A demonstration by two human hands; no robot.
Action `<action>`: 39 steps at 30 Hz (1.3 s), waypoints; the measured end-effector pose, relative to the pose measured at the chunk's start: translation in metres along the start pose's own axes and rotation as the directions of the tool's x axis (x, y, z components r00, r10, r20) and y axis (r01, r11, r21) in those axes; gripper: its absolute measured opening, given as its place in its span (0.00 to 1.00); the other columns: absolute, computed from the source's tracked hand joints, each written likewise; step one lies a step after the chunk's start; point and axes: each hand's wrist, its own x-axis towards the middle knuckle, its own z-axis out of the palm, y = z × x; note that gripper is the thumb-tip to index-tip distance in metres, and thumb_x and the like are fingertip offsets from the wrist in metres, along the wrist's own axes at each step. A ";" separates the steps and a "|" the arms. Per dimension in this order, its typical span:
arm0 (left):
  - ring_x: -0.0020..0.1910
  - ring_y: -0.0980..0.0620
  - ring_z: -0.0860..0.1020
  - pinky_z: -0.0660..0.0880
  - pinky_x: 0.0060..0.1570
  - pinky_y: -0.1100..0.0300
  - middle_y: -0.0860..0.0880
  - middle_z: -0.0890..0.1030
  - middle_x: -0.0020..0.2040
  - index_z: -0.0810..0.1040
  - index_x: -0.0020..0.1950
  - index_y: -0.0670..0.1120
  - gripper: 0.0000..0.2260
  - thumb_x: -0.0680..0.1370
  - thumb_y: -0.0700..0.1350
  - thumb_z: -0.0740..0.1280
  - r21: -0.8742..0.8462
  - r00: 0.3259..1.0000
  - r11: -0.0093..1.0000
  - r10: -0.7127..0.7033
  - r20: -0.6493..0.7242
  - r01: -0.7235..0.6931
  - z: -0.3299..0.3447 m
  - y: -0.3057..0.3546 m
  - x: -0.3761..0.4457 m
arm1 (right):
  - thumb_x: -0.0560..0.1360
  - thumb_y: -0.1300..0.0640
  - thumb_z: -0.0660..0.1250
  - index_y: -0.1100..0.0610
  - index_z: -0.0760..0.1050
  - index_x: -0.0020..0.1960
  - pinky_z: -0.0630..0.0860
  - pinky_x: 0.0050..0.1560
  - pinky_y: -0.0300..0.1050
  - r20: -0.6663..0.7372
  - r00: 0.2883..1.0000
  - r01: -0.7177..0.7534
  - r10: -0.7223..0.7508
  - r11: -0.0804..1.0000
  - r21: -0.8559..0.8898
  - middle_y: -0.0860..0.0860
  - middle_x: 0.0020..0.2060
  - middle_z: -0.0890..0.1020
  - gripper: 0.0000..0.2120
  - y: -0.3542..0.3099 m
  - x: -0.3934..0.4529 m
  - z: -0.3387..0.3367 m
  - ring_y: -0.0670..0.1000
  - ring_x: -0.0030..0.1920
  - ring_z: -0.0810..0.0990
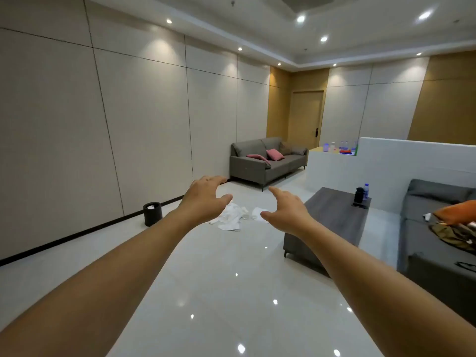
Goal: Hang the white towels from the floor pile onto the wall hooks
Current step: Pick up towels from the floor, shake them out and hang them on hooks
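Reaching forward at full arm extension, both hands are raised in front of the camera, and neither holds anything. The left hand (203,199) is spread, fingers extended and slightly curved, thumb pointing toward the right. The right hand (286,212) is likewise spread, index finger extended upward and forward, thumb pointing toward the left. The two thumbs face each other across a gap.

The white towels (233,216) lie in a loose, crumpled pile on the glossy floor (231,279), seen through the gap between the hands and partly hidden behind the left hand. A smaller white piece (258,212) lies just beside the main pile, to its right. Neither hand touches the pile (the towels lie well beyond the hands, farther across the floor).

Surroundings:
- A panelled wall (103,124) runs along the left side; wall hooks cannot be made out on it.
- A black cylindrical bin (152,213) stands on the floor near the base of that wall, left of the pile.
- A grey sofa (265,163) with pink cushions (274,154) stands against the far end of the wall, beyond the pile.
- A dark low table (332,217) stands to the right of the pile, carrying a black container (358,195) and a clear bottle (366,191).
- A second grey sofa (438,253) occupies the right edge, with an orange cushion (456,211) on it.
- A white partition (386,171) stands behind the table.
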 end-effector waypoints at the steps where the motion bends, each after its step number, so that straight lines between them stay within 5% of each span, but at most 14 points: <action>1: 0.67 0.48 0.69 0.68 0.64 0.52 0.50 0.71 0.69 0.68 0.71 0.55 0.23 0.77 0.57 0.64 0.004 1.000 1.000 -0.007 0.016 0.007 0.007 -0.001 0.020 | 0.74 0.47 0.70 0.47 0.55 0.77 0.67 0.68 0.56 0.005 1.000 0.007 -0.007 1.000 0.017 0.52 0.73 0.66 0.37 0.007 0.021 0.001 0.57 0.71 0.65; 17: 0.69 0.51 0.67 0.65 0.61 0.57 0.52 0.70 0.71 0.68 0.71 0.56 0.23 0.76 0.58 0.63 0.019 0.987 0.991 -0.130 0.092 0.129 0.152 -0.123 0.255 | 0.75 0.47 0.66 0.50 0.58 0.77 0.68 0.66 0.54 -0.005 0.999 -0.033 0.033 0.996 0.085 0.51 0.71 0.70 0.33 0.084 0.277 0.116 0.56 0.70 0.68; 39: 0.69 0.50 0.67 0.66 0.62 0.54 0.51 0.69 0.71 0.69 0.71 0.55 0.23 0.76 0.56 0.64 -0.042 0.968 0.986 -0.151 0.200 0.162 0.248 -0.430 0.563 | 0.74 0.48 0.65 0.51 0.61 0.75 0.68 0.65 0.50 0.140 0.978 -0.161 0.158 0.987 0.014 0.51 0.71 0.70 0.31 0.036 0.636 0.325 0.55 0.71 0.67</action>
